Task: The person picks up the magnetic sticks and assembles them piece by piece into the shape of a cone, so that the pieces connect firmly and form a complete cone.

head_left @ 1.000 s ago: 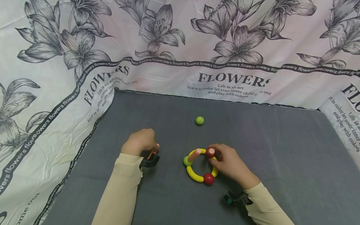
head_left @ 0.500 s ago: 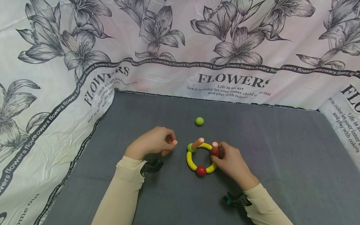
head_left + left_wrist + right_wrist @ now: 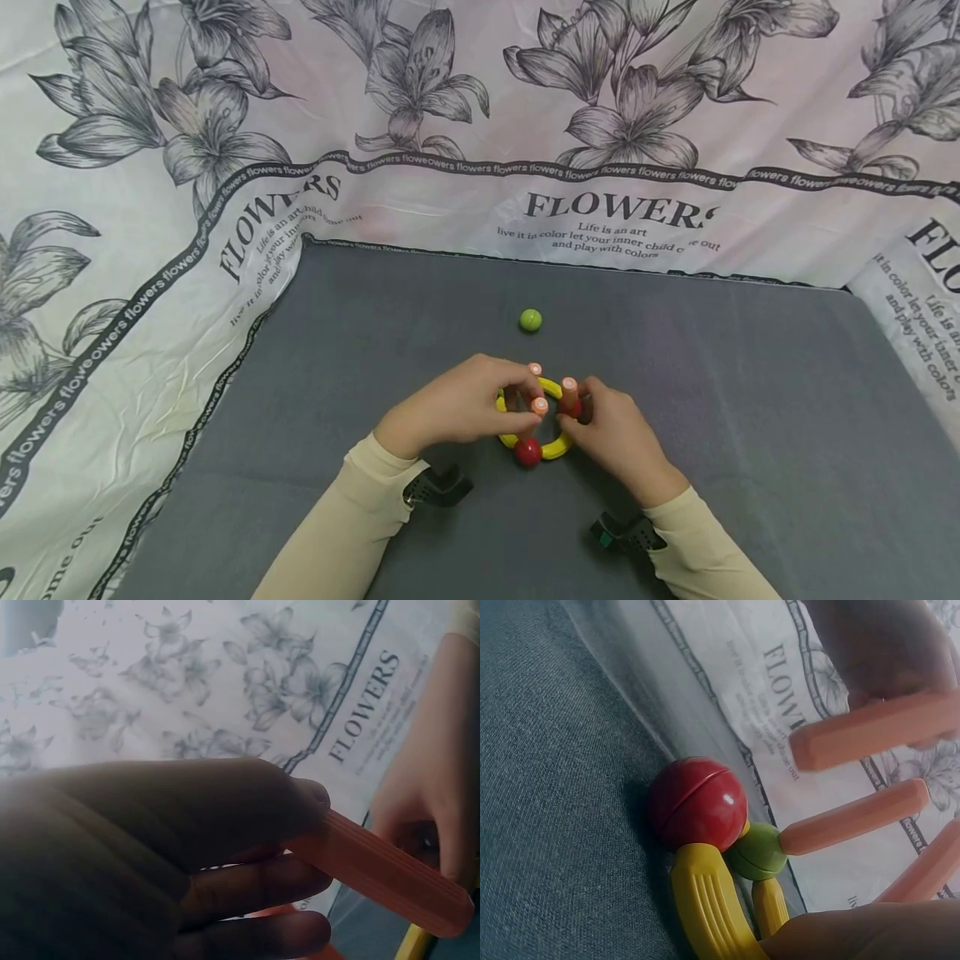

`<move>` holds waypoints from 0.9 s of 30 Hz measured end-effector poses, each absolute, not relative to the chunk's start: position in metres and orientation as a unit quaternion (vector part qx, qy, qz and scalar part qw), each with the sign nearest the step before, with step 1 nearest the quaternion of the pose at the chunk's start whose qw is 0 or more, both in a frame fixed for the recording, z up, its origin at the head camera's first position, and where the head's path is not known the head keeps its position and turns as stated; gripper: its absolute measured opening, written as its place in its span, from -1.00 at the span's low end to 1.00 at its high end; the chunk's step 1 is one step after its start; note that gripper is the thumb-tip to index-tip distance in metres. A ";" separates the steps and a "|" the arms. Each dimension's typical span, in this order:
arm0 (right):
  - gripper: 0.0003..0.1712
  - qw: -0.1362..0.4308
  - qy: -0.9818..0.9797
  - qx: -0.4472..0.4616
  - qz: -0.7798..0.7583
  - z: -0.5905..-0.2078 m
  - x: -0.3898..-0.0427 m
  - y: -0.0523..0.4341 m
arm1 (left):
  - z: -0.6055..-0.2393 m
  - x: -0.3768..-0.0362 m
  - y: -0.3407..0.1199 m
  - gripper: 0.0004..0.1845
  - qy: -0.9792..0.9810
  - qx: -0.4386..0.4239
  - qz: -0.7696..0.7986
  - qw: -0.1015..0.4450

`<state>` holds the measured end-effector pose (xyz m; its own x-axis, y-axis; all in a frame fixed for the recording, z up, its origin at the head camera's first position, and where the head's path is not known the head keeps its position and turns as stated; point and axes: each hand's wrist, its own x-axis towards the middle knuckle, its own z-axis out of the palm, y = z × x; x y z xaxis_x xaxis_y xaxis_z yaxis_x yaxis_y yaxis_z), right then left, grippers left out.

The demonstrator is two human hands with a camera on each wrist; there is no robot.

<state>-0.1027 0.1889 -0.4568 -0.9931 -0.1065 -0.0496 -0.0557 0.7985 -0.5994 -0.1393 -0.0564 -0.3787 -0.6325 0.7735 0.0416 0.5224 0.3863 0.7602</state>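
Yellow ring [image 3: 551, 450] btwn 2 hands, L [image 3: 457, 408] R [image 3: 618, 433].

At the centre of the head view a yellow ring of curved plastic pieces [image 3: 556, 448] lies on the grey felt mat [image 3: 712, 400], between the left hand [image 3: 457, 408] and right hand [image 3: 618, 433], with a small green ball [image 3: 530, 320] above it, before the flower-printed sheet [image 3: 480, 125].

We see a yellow ring [image 3: 553, 448] with red balls [image 3: 528, 452], orange sticks [image 3: 539, 407], a green ball [image 3: 530, 320], a grey mat [image 3: 720, 400] and a white cloth [image 3: 150, 275] printed with black flowers.
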 end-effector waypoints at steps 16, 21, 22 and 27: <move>-0.58 0.040 0.958 -0.050 -0.279 -0.451 -0.102 0.192 | -0.393 -0.138 -0.042 -0.93 0.846 0.381 0.333 0.169; -0.44 0.039 0.968 -0.051 -0.241 -0.433 -0.099 0.196 | -0.393 -0.139 -0.044 -0.94 0.847 0.387 0.321 0.175; -0.42 0.042 0.969 -0.052 -0.239 -0.428 -0.098 0.198 | -0.393 -0.140 -0.045 -0.92 0.845 0.387 0.320 0.182; -0.41 0.066 0.964 -0.058 -0.252 -0.412 -0.097 0.202 | -0.389 -0.152 -0.067 -0.85 0.848 0.366 0.314 0.218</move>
